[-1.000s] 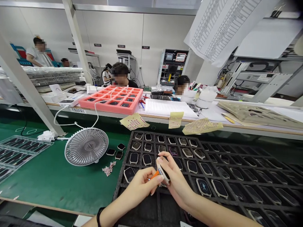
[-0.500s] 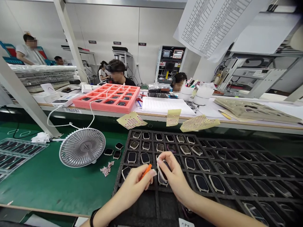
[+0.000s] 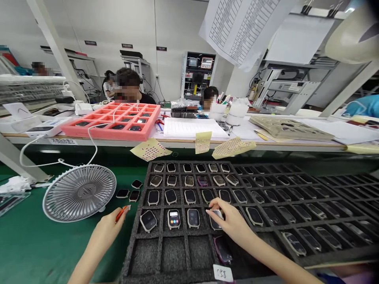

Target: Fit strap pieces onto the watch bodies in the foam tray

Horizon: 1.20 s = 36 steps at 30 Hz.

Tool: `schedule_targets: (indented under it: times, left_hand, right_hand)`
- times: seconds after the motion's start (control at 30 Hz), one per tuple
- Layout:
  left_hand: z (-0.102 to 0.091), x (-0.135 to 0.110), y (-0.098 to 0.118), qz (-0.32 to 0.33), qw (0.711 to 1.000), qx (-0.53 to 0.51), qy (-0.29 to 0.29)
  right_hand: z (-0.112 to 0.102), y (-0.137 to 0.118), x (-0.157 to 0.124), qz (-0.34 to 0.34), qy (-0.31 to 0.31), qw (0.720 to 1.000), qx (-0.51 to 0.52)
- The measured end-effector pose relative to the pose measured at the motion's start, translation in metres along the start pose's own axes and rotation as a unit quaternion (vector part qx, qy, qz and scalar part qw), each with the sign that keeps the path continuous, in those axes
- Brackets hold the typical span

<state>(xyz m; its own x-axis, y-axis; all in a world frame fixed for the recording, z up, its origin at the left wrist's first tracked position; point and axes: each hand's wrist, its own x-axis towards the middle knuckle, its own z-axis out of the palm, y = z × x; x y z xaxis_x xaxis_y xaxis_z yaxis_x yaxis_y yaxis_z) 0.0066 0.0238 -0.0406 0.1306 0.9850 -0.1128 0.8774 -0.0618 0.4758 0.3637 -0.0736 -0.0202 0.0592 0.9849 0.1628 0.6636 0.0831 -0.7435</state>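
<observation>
My left hand (image 3: pixel 111 225) is closed around a thin orange tool (image 3: pixel 121 214), just left of the black foam tray (image 3: pixel 134 236). A small pale piece shows at the tool's tip; its kind is too small to tell. My right hand (image 3: pixel 227 217) reaches over the tray, thumb and fingertips gripping the upper part of a light-framed smartwatch (image 3: pixel 215 224) in a compartment. Left of it, another smartwatch (image 3: pixel 173 219) has a lit screen with coloured icons, and a dark-screened smartwatch (image 3: pixel 193 218) lies between them. A purple-framed smartwatch (image 3: pixel 222 250) sits tilted nearer me.
A grey fan (image 3: pixel 79 193) stands on the green mat at left, near several loose smartwatches (image 3: pixel 134 196). More black trays (image 3: pixel 296 197) extend right. A pink foam tray (image 3: pixel 118 126) and sticker sheets (image 3: pixel 151 150) are on the shelf ahead. A "058" label (image 3: pixel 222 273) lies in front.
My left hand has moved left, off the tray, with the orange tool still in it. My right hand no longer holds a watch raised; it is lower, at a compartment. The view has turned right.
</observation>
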Motion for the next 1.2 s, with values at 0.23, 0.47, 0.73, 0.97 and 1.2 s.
schedule_targets:
  times: [0.23, 0.47, 0.73, 0.97, 1.2]
  left_hand:
    - [0.003, 0.008, -0.025, -0.044, 0.998, 0.038, -0.013]
    - [-0.006, 0.006, -0.013, -0.061, 0.996, 0.015, 0.062]
    - [-0.023, -0.03, 0.037, 0.042, 0.993, -0.08, 0.081]
    - [-0.017, -0.049, 0.061, 0.112, 0.981, -0.156, 0.034]
    - [-0.012, -0.058, 0.088, 0.157, 0.956, -0.234, -0.082]
  right_hand:
    - [-0.044, 0.036, -0.012, -0.031, 0.085, 0.94, -0.33]
    - [-0.042, 0.058, -0.027, -0.007, 0.079, 0.946, -0.314]
    - [-0.047, 0.045, -0.022, 0.025, 0.024, 0.951, -0.309]
    - [-0.07, 0.036, -0.028, 0.03, -0.025, 0.99, -0.136]
    - [-0.068, 0.016, -0.022, 0.121, 0.003, 0.981, 0.151]
